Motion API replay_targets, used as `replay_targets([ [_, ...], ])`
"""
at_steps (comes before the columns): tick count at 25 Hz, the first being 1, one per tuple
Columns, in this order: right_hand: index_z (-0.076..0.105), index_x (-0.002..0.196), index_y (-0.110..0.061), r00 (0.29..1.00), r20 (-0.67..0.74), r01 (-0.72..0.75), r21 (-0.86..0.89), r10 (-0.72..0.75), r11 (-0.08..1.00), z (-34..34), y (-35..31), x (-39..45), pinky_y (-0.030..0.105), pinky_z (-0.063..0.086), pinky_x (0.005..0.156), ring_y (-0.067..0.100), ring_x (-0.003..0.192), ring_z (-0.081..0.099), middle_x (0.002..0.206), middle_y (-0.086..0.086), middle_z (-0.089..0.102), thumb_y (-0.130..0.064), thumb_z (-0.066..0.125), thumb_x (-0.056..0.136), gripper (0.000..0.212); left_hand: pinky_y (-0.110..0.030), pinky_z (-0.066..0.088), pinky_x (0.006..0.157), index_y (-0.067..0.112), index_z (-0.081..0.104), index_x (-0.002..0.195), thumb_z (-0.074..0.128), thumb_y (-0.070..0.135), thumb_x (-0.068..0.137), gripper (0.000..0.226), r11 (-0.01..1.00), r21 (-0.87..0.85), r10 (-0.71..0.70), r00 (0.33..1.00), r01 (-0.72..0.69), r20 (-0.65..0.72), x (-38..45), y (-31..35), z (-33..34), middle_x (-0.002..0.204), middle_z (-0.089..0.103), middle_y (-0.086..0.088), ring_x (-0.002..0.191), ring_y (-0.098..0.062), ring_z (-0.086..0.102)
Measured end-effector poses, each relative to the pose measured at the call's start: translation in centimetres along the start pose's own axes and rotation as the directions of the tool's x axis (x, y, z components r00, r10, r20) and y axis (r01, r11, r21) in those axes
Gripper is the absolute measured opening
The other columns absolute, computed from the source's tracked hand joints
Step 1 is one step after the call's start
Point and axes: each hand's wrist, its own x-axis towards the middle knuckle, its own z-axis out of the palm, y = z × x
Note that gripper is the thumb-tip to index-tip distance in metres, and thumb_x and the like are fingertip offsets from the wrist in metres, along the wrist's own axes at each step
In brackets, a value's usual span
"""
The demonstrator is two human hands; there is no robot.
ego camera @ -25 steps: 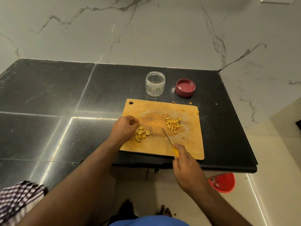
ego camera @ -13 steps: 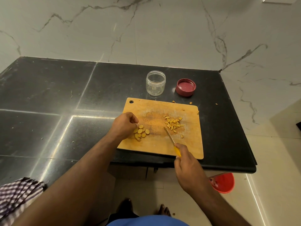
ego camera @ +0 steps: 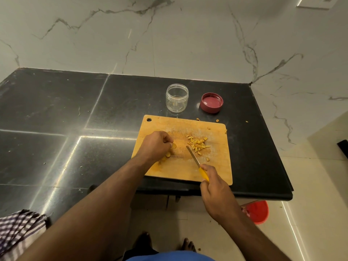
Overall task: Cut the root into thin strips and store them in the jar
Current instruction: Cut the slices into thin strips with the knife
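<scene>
Head view: jar (ego camera: 177, 97) behind cutting board (ego camera: 180, 170), nothing visible inside; left hand (ego camera: 155, 146) pinches root slices (ego camera: 170, 149); right hand (ego camera: 216, 193) grips knife (ego camera: 197, 163).

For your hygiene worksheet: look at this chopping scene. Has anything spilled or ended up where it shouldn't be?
Yes. A few yellow root bits lie off the cutting board, scattered on the black counter beyond its far edge, near the red lid. The jar looks empty.

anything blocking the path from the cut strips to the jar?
Nothing visible. The strips lie on the board; the jar stands open just beyond its far edge, lid off to the side. Both hands and the knife sit nearer the person.
</scene>
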Motion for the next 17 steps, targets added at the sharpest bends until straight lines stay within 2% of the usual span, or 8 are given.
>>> replay_targets([
  [3, 0.035, 0.14, -0.035, 1.0, 0.022, 0.003, 0.023, -0.003, 1.0, 0.1, -0.4, -0.1, 0.016, 0.031, 0.051, 0.005, 0.063, 0.048, 0.087, -0.01, 0.053, -0.022, 0.04, 0.103, 0.039, -0.024, 0.055, 0.073, 0.02, 0.072, 0.107, 0.063, 0.02, 0.098, 0.013, 1.0, 0.016, -0.005, 1.0, 0.005, 0.024, 0.1, 0.4, 0.7, 0.104, 0.071, 0.003, 0.089, -0.011, 0.065],
  [5, 0.035, 0.14, -0.035, 1.0, 0.027, -0.003, 0.03, 0.003, 1.0, 0.1, -0.3, 0.0, 0.017, 0.031, 0.051, 0.006, 0.063, 0.049, 0.087, -0.009, 0.054, -0.022, 0.04, 0.103, 0.039, -0.026, 0.053, 0.08, 0.018, 0.072, 0.114, 0.063, 0.021, 0.097, 0.019, 0.998, 0.063, 0.016, 1.0, -0.017, 0.026, 0.0, 0.3, 0.8, 0.111, 0.071, 0.001, 0.095, -0.011, 0.062],
  [9, 0.036, 0.139, -0.034, 1.0, 0.02, -0.003, 0.043, 0.002, 0.999, 0.3, -0.4, 0.1, 0.017, 0.031, 0.05, 0.006, 0.062, 0.048, 0.085, -0.009, 0.054, -0.02, 0.041, 0.103, 0.039, -0.024, 0.05, 0.08, 0.019, 0.069, 0.125, 0.062, 0.013, 0.097, 0.029, 0.99, 0.138, 0.032, 0.999, -0.034, 0.017, 0.2, 0.0, 0.4, 0.119, 0.069, 0.001, 0.094, -0.009, 0.056],
  [12, 0.036, 0.14, -0.033, 1.0, 0.017, 0.001, 0.036, -0.001, 0.999, 0.5, -0.7, 0.1, 0.016, 0.03, 0.051, 0.005, 0.062, 0.047, 0.084, -0.011, 0.052, -0.021, 0.041, 0.103, 0.039, -0.027, 0.052, 0.086, 0.022, 0.066, 0.13, 0.062, 0.011, 0.097, 0.035, 0.986, 0.164, 0.03, 0.996, -0.043, 0.08, 0.4, -0.1, 0.4, 0.123, 0.069, 0.001, 0.103, -0.013, 0.061],
  [14, 0.036, 0.14, -0.033, 1.0, 0.014, 0.002, 0.029, -0.003, 1.0, 0.6, -0.7, 0.0, 0.016, 0.03, 0.05, 0.004, 0.063, 0.048, 0.083, -0.012, 0.051, -0.021, 0.041, 0.103, 0.039, -0.028, 0.053, 0.086, 0.023, 0.067, 0.129, 0.064, 0.012, 0.096, 0.035, 0.977, 0.202, 0.05, 0.992, -0.073, 0.114, 0.8, -0.1, 0.3, 0.124, 0.069, 0.001, 0.109, -0.016, 0.063],
  [17, 0.037, 0.139, -0.033, 1.0, 0.01, -0.013, 0.03, 0.012, 0.999, 0.6, -0.5, -0.1, 0.016, 0.03, 0.051, 0.006, 0.064, 0.05, 0.085, -0.01, 0.053, -0.021, 0.041, 0.103, 0.038, -0.027, 0.056, 0.084, 0.021, 0.072, 0.122, 0.068, 0.016, 0.094, 0.029, 0.949, 0.287, 0.094, 0.986, -0.131, 0.14, 1.3, 0.1, 0.3, 0.12, 0.069, 0.0, 0.103, -0.017, 0.063],
])
